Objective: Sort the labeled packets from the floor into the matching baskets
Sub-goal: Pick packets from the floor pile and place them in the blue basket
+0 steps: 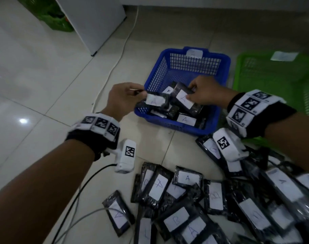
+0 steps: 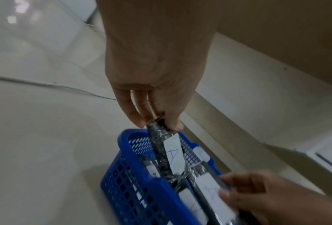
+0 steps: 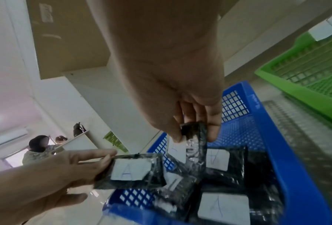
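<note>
Nearest, loose packets (image 1: pixel 199 205) heaped on the floor (image 1: pixel 44 95). Left hand (image 1: pixel 123 99) pinching one A packet (image 1: pixel 156 101) by its end, right hand (image 1: pixel 206 92) pinching another (image 1: pixel 183 100) at a corner, both over the blue basket (image 1: pixel 224 67). Probably light, thin, slick-wrapped; best pinched at an edge.

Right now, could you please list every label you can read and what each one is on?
"A": packet in left hand.
"A": packet in right hand.
"A": packet lying in blue basket.
"A": floor packet.
"B": floor packet.
Blue basket tag, green basket tag: too blurred.
</note>
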